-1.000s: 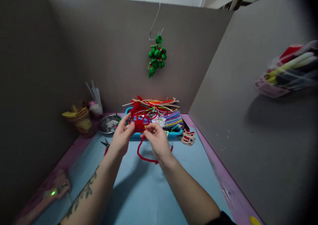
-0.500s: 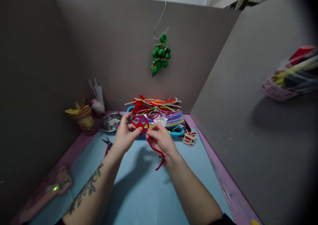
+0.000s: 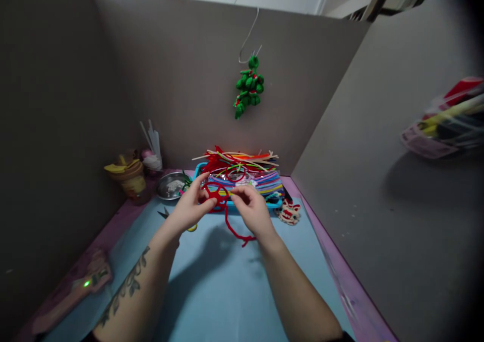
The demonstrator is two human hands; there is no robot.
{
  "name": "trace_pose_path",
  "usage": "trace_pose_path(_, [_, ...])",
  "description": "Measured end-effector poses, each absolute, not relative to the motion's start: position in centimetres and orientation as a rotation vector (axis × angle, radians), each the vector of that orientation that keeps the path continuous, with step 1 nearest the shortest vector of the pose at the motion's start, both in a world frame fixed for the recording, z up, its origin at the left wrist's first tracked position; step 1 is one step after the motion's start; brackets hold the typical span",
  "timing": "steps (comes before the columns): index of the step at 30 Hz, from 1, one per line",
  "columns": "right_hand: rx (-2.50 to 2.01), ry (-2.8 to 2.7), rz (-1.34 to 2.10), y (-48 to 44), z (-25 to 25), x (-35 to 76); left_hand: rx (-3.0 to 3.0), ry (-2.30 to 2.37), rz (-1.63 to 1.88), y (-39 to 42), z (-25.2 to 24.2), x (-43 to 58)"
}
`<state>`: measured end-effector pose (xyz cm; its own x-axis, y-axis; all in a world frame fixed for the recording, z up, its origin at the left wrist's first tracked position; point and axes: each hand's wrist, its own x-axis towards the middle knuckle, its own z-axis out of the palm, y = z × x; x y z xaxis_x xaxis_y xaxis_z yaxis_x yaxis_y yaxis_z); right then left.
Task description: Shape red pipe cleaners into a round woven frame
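Note:
My left hand (image 3: 191, 206) pinches a round, open frame of red pipe cleaner (image 3: 216, 197), its thumb on the near face and its fingers at the left rim. At the frame's right edge my right hand (image 3: 251, 208) is closed, thumb and forefinger pinching at the red strand; the exact pinch point is too small to see. From that edge a loose red pipe cleaner tail (image 3: 235, 232) hangs and curves right, passing under the right hand. Both hands are above the blue mat (image 3: 223, 291), in front of the blue basket (image 3: 274, 204) of pipe cleaners.
Cutting pliers (image 3: 164, 213) lie partly behind my left wrist. A metal bowl (image 3: 162, 193), a plant pot (image 3: 132, 183) and a glue gun (image 3: 75, 294) are at left. A beige-and-red piece (image 3: 289, 213) lies right of the basket. A green ornament (image 3: 249, 87) hangs from a wire.
My right fingers have shifted slightly right, off the frame's rim. The red tail has swung right and now passes under that hand. The left hand keeps its hold, and the view has shifted slightly.

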<state>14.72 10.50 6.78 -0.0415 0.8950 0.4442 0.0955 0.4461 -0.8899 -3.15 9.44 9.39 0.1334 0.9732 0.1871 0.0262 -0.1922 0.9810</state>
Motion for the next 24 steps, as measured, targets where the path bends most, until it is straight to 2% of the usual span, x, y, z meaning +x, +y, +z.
trace_pose_path(3, [-0.882,-1.739,0.545,10.4,7.1,15.2,1.477,1.014,1.15,9.1,9.8,-3.1])
trace_pose_path(11, [-0.792,-1.944,0.489,10.6,6.7,15.4,1.469,1.001,1.145,8.8,10.2,-3.1])
trace_pose_path(13, [-0.778,-1.938,0.443,10.6,6.8,15.4,1.477,1.034,1.216,9.0,10.2,-3.2])
trace_pose_path(19, [-0.794,-1.752,0.231,10.4,6.9,15.3,1.346,1.183,1.715,9.8,9.9,-3.7])
trace_pose_path(24, [-0.8,-1.7,0.205,10.2,6.9,15.3,1.123,1.025,1.584,10.2,9.5,-3.6])
